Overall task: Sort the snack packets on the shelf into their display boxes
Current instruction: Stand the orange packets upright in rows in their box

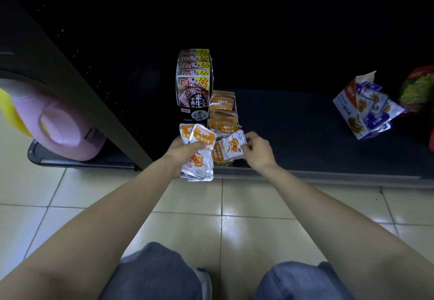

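Observation:
My left hand (185,150) grips a fanned stack of orange-and-silver snack packets (198,156) just in front of the shelf edge. Beside it my right hand (257,150) pinches one more orange packet (231,148) at the front of the orange display box (224,109), which holds several matching packets standing in a row. To the left of that box stands a taller black display box (193,97) filled with dark packets carrying a yellow 10% mark. Far right on the shelf lies a tipped blue-and-white display box (366,107) with blue packets spilling out.
The dark shelf (293,130) runs low above a tiled floor (234,205). A pink detergent jug (63,125) with a yellow cap sits on the neighbouring shelf at left, behind a dark upright post (98,102). A red-and-green bag (418,88) shows at the right edge. My knees are below.

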Demonstrator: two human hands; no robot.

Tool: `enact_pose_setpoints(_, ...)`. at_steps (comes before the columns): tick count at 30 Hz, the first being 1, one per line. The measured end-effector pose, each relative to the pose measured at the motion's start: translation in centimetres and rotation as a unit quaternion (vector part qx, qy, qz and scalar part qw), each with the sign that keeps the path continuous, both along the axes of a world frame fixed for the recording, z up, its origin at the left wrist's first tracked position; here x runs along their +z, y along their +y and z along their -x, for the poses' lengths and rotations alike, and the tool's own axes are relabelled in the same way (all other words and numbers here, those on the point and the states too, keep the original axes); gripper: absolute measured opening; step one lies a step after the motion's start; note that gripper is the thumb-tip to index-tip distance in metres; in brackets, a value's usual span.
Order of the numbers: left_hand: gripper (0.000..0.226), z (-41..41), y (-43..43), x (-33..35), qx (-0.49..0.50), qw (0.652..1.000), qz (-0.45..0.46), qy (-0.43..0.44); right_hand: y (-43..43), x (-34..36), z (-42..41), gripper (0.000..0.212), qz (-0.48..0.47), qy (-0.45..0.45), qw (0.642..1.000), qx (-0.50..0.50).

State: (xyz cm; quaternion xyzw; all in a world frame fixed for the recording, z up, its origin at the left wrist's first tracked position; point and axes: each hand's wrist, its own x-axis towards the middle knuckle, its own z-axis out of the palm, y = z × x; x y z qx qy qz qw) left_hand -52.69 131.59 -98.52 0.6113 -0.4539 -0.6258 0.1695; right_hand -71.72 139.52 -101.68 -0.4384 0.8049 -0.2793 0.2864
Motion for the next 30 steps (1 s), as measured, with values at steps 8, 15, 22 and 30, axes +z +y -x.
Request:
enact_pose_setpoints(8, 0.016, 0.2, 0.2, 0.2, 0.0, 1.0, -0.005, 0.004, 0.1, 0.4, -0.3, 0.034, 0.009, 0.085, 0.995, 0.042)
enact_pose_setpoints(15, 0.016, 0.2, 0.3, 0.0, 0.001, 1.0, -0.003, 0.0, 0.0, 0.3, 0.4, 0.024, 0.044, 0.087, 0.995, -0.016)
enact_pose_setpoints(22, 0.016, 0.6, 0.3, -0.3, -0.003, 1.0, 0.002, 0.0, -0.3, 0.3, 0.0, 0.021, 0.003, 0.071, 0.997, 0.026)
enact_pose_setpoints(30, 0.02, 0.7, 0.3, -0.5, 0.021, 1.0, 0.009, 0.004, -0.3, 1.9, 0.9, 0.02, 0.102, -0.029, 0.994, -0.004)
